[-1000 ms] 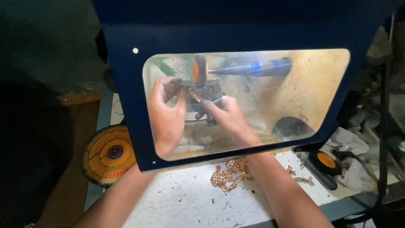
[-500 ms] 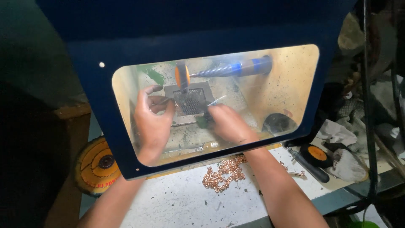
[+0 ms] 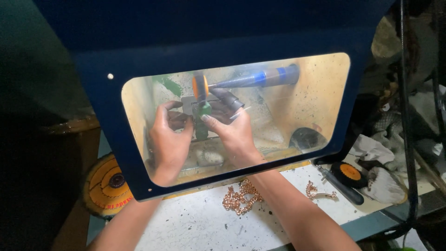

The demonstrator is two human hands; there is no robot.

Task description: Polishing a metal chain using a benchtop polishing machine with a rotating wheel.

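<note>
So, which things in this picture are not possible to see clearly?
- Head view: the small piece between the left hand and right hand is covered by fingers and hazed by the yellowed shield window.
- Orange disc: partly behind the blue shield frame.
- Copper-coloured chain: links too small to tell apart.

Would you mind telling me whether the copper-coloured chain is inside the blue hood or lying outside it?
Outside: the copper-coloured chain lies heaped on the white bench, below the blue hood, between the forearms.
</note>
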